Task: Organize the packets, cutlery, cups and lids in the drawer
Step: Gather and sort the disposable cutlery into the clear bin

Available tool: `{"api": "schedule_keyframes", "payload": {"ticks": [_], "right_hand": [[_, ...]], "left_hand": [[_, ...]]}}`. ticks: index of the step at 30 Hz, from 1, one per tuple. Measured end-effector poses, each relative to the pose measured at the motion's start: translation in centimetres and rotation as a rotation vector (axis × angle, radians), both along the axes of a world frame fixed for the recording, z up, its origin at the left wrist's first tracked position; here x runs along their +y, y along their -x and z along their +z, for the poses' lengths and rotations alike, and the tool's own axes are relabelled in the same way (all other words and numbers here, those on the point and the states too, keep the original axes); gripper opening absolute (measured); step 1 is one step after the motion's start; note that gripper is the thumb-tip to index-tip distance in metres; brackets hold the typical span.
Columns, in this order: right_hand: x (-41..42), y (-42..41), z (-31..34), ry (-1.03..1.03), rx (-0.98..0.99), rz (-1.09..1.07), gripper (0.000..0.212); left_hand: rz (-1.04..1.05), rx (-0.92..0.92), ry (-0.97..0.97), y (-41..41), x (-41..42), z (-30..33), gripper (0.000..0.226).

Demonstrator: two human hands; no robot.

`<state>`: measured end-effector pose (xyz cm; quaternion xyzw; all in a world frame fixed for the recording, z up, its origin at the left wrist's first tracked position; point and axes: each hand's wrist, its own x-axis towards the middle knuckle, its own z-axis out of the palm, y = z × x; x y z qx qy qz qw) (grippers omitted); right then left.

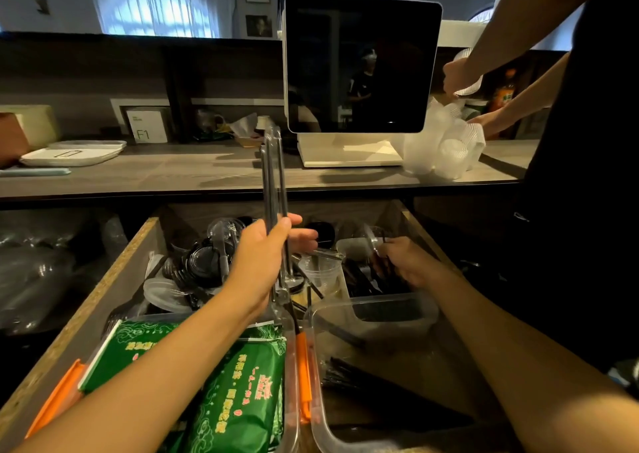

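Now, above the drawer (103, 279), the left hand (262, 259) pinches upright wrapped straws (273, 183), while the right hand (404, 262), deep inside it, curls its grip round dark cutlery (366, 279).

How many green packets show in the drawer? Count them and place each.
2. One green packet lies at the near left of the drawer, partly under the left forearm; the other green packet lies just right of it. More may be hidden beneath.
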<state>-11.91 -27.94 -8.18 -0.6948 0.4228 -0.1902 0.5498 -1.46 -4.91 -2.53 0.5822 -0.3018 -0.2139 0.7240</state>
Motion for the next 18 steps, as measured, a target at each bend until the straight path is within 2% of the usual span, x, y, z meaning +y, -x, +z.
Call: {"api": "schedule_keyframes", "payload": {"ticks": [3, 5, 9, 13, 16, 18], "right_hand": [[0.2, 0.1, 0.4, 0.111, 0.108, -0.037, 0.024], [0.7, -0.1, 1.1, 0.218, 0.101, -0.101, 0.023], [3.2, -0.7, 3.3, 0.213, -0.171, -0.086, 0.022], [7.4, -0.8, 5.8, 0.146, -0.38, 0.12, 0.03], [10.2, -1.2, 7.1, -0.043, -0.545, 0.287, 0.042], [11.4, -1.3, 7.6, -0.076, -0.598, 0.343, 0.036]], "left_hand": [[0.002, 0.013, 0.079, -0.2, 0.2, 0.5, 0.022], [-0.027, 0.058, 0.096, 0.0, 0.4, 0.6, 0.021], [-0.188, 0.236, 0.084, 0.6, 0.6, 0.8, 0.02], [-0.353, 0.378, 0.002, 0.9, 0.8, 1.0, 0.021], [-0.429, 0.394, -0.082, 1.2, 0.8, 0.9, 0.022], [-0.465, 0.378, -0.137, 1.5, 0.8, 0.6, 0.024]]}}
